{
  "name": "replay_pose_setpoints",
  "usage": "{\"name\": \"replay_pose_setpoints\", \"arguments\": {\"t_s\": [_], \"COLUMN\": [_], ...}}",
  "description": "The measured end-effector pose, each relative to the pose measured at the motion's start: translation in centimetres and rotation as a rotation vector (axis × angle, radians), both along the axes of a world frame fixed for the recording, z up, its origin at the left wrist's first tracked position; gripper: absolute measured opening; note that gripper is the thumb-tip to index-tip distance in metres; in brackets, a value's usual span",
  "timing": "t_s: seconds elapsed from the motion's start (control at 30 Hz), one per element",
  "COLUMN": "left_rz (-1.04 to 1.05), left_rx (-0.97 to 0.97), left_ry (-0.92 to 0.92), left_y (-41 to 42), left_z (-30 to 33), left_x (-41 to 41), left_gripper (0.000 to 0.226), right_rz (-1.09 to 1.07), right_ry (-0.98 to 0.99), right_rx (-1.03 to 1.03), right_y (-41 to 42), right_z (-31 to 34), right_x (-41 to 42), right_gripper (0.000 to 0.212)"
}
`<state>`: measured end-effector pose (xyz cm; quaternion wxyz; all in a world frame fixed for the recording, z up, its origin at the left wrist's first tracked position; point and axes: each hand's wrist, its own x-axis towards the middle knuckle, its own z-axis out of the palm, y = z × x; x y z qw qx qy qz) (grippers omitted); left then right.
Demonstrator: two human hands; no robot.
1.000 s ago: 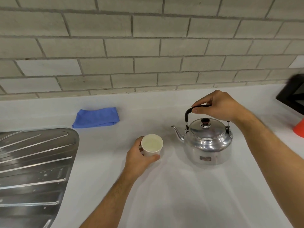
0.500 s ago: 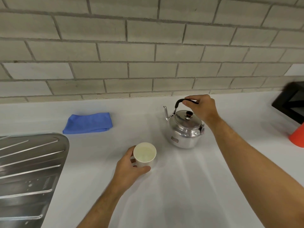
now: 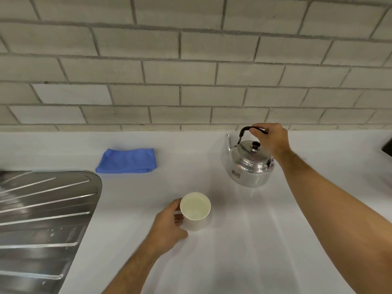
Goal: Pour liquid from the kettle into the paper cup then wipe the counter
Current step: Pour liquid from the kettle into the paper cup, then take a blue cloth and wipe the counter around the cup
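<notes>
A shiny metal kettle [image 3: 248,166] with a black handle stands upright on the white counter [image 3: 244,240] near the brick wall, spout to the left. My right hand [image 3: 271,139] grips its handle from above. A white paper cup [image 3: 195,211] holding pale liquid stands nearer to me, left of the kettle. My left hand [image 3: 169,225] is wrapped around the cup's left side. A folded blue cloth [image 3: 127,161] lies flat at the back left, apart from both hands.
A steel sink drainboard [image 3: 42,219] with ridges fills the left side. A grey brick wall [image 3: 191,71] backs the counter. A dark object [image 3: 387,147] shows at the right edge.
My right hand has carried the kettle away from the cup, back and to the right toward the wall. My left hand has stayed on the cup. The camera has shifted.
</notes>
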<state>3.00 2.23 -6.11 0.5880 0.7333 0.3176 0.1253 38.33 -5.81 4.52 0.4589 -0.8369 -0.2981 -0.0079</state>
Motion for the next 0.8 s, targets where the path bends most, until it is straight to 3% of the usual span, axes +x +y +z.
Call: {"name": "replay_pose_setpoints", "arguments": {"t_s": [0.27,0.37,0.43,0.5,0.57,0.67,0.8], "left_rz": [0.004,0.009,0.032,0.105,0.209,0.389,0.589], "left_rx": [0.068,0.109,0.116,0.109,0.109,0.05,0.015], "left_ry": [0.041,0.067,0.094,0.112,0.12,0.103,0.07], "left_y": [0.2,0.4,0.9,2.0,3.7,7.8,13.7], "left_z": [1.0,1.7,2.2,2.8,3.4,4.1,4.7], "left_x": [0.3,0.3,-0.1,-0.8,-1.8,-3.1,-4.0], "left_gripper": [0.068,0.059,0.053,0.043,0.031,0.022,0.018], "right_rz": [0.049,-0.099,-0.192,-0.131,0.06,0.276,0.352], "right_ry": [-0.074,-0.185,-0.295,-0.337,-0.213,0.043,0.442], "right_rx": [-0.096,-0.176,-0.124,-0.002,0.053,-0.033,-0.154], "right_y": [-0.5,-0.3,0.1,1.1,3.0,7.3,13.2], "right_z": [0.0,0.3,0.9,2.0,3.1,4.1,3.1], "right_x": [0.4,-1.2,-3.2,-5.5,-8.0,-12.1,-17.0], "right_gripper": [0.027,0.029,0.028,0.027,0.025,0.024,0.018]}}
